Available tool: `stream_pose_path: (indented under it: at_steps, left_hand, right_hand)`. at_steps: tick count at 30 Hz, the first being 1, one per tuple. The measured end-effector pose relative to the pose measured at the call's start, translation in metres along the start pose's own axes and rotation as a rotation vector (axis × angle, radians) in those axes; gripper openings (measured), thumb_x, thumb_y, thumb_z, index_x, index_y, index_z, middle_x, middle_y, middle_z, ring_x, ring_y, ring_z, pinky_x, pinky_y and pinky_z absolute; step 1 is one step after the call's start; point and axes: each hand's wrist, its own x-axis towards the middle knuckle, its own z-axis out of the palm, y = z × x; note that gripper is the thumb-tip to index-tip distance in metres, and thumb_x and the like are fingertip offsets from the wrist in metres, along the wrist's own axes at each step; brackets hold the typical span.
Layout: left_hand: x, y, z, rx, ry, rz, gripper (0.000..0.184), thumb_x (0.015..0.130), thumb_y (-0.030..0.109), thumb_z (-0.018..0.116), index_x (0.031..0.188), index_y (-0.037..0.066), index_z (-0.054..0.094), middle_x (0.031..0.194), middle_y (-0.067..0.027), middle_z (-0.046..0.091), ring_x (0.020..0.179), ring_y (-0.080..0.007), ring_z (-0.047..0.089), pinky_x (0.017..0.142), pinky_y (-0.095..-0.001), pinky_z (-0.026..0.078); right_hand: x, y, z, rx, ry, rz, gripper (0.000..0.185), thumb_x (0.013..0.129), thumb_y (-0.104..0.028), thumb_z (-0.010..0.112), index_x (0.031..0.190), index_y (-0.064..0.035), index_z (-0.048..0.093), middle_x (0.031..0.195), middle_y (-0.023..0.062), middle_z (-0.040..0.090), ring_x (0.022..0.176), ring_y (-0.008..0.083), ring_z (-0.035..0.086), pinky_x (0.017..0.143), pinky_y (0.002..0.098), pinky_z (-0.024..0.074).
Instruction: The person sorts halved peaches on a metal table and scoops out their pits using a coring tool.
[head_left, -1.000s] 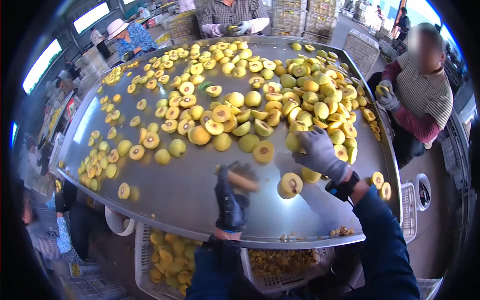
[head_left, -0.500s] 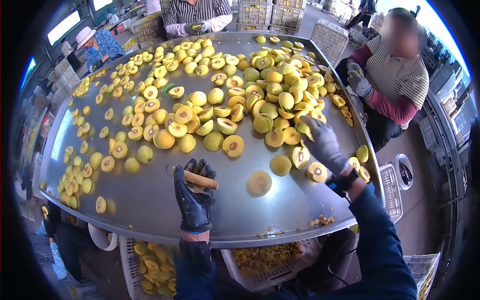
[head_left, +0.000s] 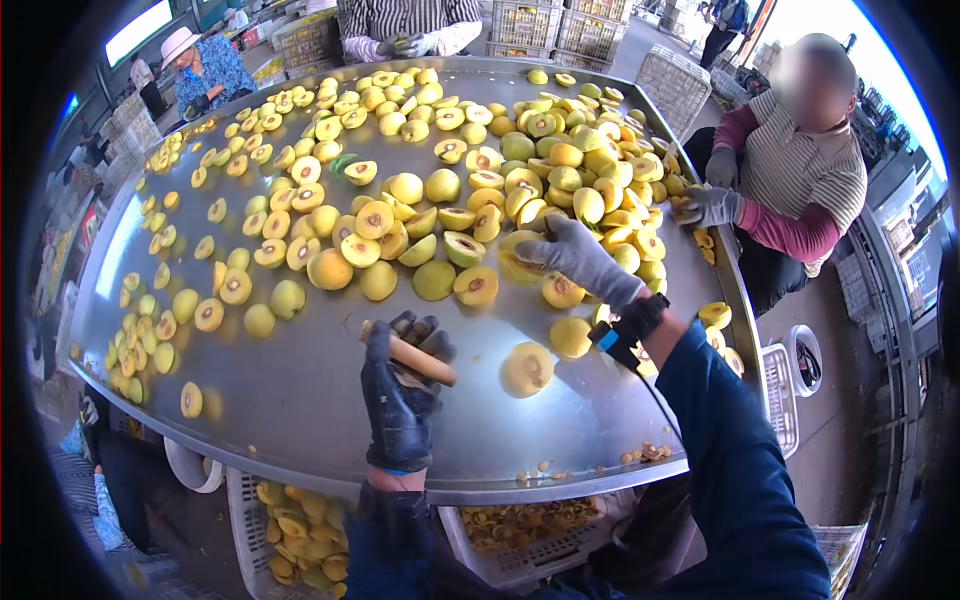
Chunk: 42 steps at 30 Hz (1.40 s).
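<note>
My left hand [head_left: 398, 405], in a black glove, is closed around a wooden-handled tool [head_left: 422, 361] above the near part of the metal table [head_left: 320, 400]. A thin curved wire shows faintly at the tool's left end. My right hand [head_left: 582, 262], in a grey glove, grips a yellow peach half [head_left: 518, 258] at the near edge of the fruit pile [head_left: 570, 170]. That peach half is smeared by motion and partly covered by the fingers. A cut peach half [head_left: 527, 369] lies on the metal between my hands, its brown centre showing.
Halved peaches spread over the table's left and far parts. Pit scraps [head_left: 645, 454] lie by the near rim. Below it stand a crate of peaches [head_left: 305, 525] and a crate of scraps [head_left: 525, 525]. A co-worker's gloved hand [head_left: 708, 206] touches the table's right side; other people stand beyond.
My right hand has moved left from the right side of the pile and now has a peach half. My left hand shifted slightly right with the tool. The right co-worker's hand reached to the table.
</note>
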Motion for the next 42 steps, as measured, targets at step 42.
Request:
stream_pose_path:
  at_steps: [42]
  left_hand:
    - [-0.007,-0.011,-0.021,0.843,-0.402,0.388,0.008,0.089,0.004,0.055,0.093,-0.002,0.055,0.075,-0.0077,0.058,0.065,-0.0154,0.054,0.057,-0.0277,0.044]
  right_hand:
    - [-0.073,-0.009,0.025,0.663,-0.103,0.195,0.038,0.097,-0.026,0.055,0.115,0.0074,0.054,0.083,0.0150,0.068,0.062,0.0222,0.067,0.054,0.0318,0.0570]
